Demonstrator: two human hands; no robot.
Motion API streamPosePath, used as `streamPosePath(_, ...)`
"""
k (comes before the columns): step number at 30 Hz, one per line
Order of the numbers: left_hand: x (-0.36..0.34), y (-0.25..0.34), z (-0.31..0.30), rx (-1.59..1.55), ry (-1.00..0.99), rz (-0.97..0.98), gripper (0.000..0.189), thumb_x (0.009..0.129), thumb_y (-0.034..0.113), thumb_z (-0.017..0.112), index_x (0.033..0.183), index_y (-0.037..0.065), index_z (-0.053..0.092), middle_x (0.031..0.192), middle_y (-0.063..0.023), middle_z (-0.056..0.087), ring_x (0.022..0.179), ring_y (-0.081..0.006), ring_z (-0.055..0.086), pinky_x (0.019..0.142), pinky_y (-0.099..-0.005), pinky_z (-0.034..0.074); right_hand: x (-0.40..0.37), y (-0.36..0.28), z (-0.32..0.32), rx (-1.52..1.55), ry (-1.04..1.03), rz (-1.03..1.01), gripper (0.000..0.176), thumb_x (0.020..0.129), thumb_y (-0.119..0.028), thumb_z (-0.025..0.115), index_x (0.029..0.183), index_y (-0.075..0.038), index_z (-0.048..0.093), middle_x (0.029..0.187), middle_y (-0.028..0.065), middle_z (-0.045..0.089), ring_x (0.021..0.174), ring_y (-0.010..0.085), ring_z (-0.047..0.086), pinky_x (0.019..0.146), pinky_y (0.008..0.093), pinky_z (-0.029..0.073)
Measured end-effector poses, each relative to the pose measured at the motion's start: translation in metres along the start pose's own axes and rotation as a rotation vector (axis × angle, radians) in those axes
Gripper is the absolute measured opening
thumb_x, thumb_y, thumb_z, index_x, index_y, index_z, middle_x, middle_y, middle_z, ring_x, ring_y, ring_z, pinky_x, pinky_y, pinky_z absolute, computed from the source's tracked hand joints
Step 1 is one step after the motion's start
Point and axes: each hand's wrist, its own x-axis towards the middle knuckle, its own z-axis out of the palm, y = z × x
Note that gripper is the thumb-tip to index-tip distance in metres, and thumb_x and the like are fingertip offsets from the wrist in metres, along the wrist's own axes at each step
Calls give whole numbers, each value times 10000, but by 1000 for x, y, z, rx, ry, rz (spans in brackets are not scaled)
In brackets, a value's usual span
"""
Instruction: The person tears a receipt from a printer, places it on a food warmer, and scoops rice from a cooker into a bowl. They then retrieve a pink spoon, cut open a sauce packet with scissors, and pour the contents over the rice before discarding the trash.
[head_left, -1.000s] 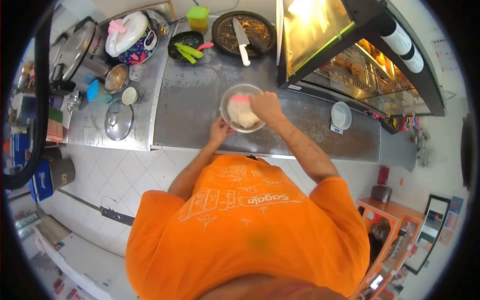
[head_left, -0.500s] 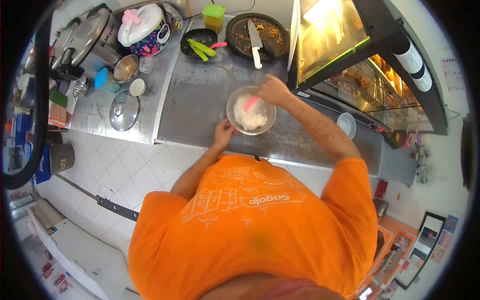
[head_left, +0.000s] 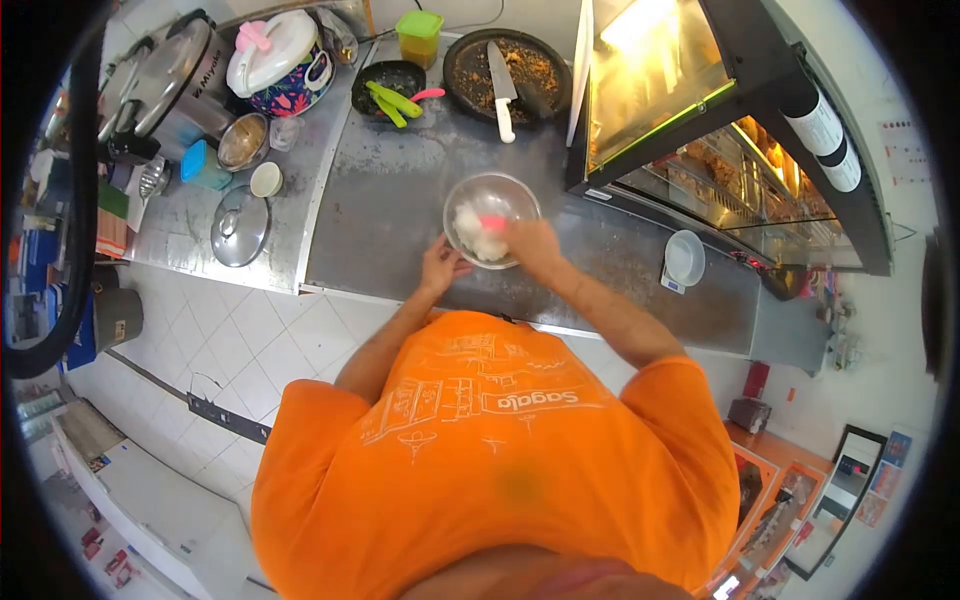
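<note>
A clear round bowl [head_left: 520, 196] stands on the metal counter near its front edge, with a white, lumpy mass [head_left: 468, 226] inside. My right hand [head_left: 532, 243], somewhat blurred, is closed round a pink utensil [head_left: 492, 223] whose end dips into the white mass. At the bowl's lower left rim, my left hand [head_left: 441, 266] steadies the bowl between its fingers.
Behind the bowl are a dark round pan [head_left: 465, 80] with a knife [head_left: 501, 90], a black dish [head_left: 365, 92] with green items, and a green-lidded tub [head_left: 420, 45]. A lit display case [head_left: 700, 150] and scale with bowl [head_left: 684, 258] are right; pots [head_left: 280, 60] are left.
My right hand has swung down toward me, from the bowl's upper right rim to its lower right, bringing the pink utensil along. The white mass lies further left in the bowl.
</note>
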Motion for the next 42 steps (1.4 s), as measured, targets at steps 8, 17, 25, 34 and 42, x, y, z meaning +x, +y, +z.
streamPosePath(8, 2, -8, 3, 25, 42, -57, 582, 937, 56, 501, 1429, 97, 193, 1014, -177, 565, 819, -294, 668, 731, -375, 591, -16, 20, -63, 33, -53, 81, 123, 772, -155, 588, 780, -93, 693, 717, 97, 686, 684, 208, 687, 535, 350, 535)
streamPosePath(17, 11, -4, 8, 5, -14, -40, 514, 946, 60, 483, 1322, 117, 138, 1117, -218, 514, 880, -309, 654, 753, -401, 585, -14, 11, -59, 159, -58, 144, 123, 764, -139, 594, 758, -74, 698, 739, 133, 678, 728, 276, 684, 616, 373, 545)
streamPosePath(25, 5, -14, 20, 6, -63, -94, 322, 948, 51, 460, 1151, 81, 211, 1125, -220, 503, 895, -306, 650, 755, -391, 586, -27, -30, 45, 399, -95, 355, 161, 773, -154, 595, 836, -38, 687, 842, 182, 674, 782, 339, 670, 667, 438, 535)
streamPosePath(34, 1, -16, 15, -23, -74, -140, 336, 946, 60, 477, 1152, 72, 212, 1153, -227, 487, 964, -318, 631, 794, -385, 577, -17, 9, -25, 274, -159, 412, 134, 751, -126, 620, 841, -62, 696, 844, 171, 680, 768, 318, 683, 639, 421, 549)
streamPosePath(42, 8, -9, 20, -1, -152, -41, 417, 923, 26, 508, 1223, 81, 224, 1184, -210, 479, 1000, -325, 615, 820, -396, 573, -18, 7, -3, 203, -73, 417, 93, 766, -127, 608, 760, -67, 679, 732, 148, 674, 702, 314, 678, 618, 417, 542)
